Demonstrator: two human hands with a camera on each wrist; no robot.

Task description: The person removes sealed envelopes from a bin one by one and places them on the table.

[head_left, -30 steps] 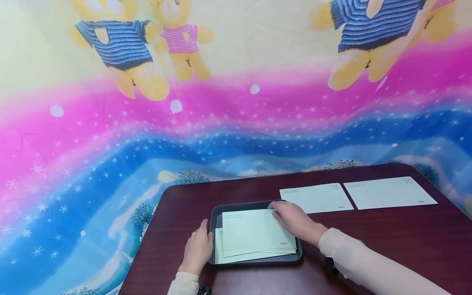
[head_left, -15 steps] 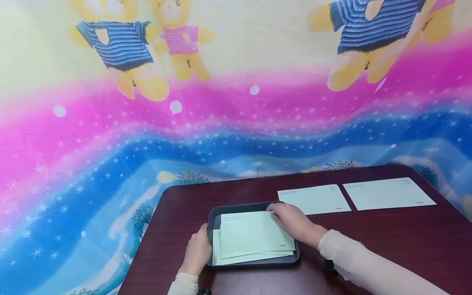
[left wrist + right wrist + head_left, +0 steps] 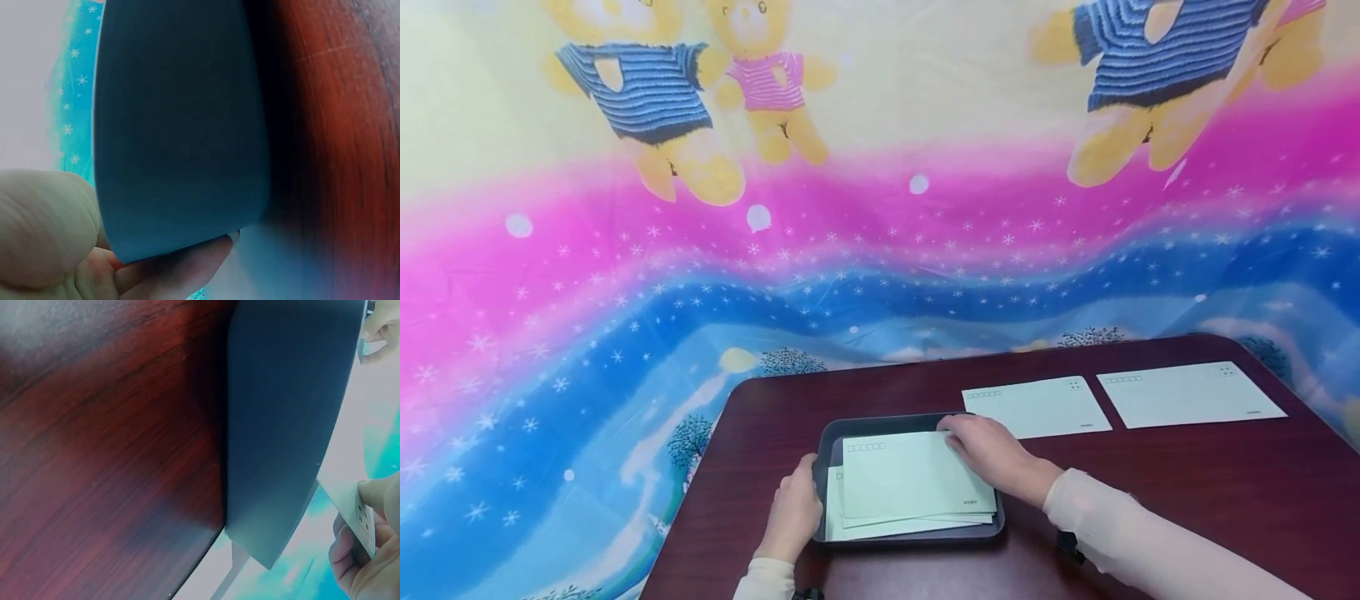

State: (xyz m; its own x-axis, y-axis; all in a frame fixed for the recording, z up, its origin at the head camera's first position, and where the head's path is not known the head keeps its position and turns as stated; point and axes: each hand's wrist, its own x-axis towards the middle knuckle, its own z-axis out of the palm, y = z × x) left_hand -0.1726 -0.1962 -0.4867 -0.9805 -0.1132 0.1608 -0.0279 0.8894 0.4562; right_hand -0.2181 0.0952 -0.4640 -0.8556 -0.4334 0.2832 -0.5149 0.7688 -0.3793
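A dark grey tray (image 3: 925, 537) stands on the table with several pale green envelopes (image 3: 834, 507) stacked unevenly in it. My right hand (image 3: 998, 454) pinches the far right corner of the top envelope (image 3: 913, 475). In the right wrist view, thumb and fingers lie on either side of that envelope (image 3: 340, 494), above the tray wall (image 3: 281, 412). At the tray's left end, my left hand (image 3: 793, 506) grips the edge. The left wrist view has the tray's outer wall (image 3: 178, 125) close up, with fingers (image 3: 181, 272) against its far end.
Two more pale envelopes lie flat side by side at the back right, a nearer one (image 3: 1037, 410) partly behind my right hand and another (image 3: 1191, 396) toward the right edge. The dark red wooden table (image 3: 1165, 467) meets a bear-printed cloth (image 3: 865, 217) behind it.
The tray and its envelopes have shifted slightly left, along with my left hand. My right hand keeps its pinch on the top envelope's corner.
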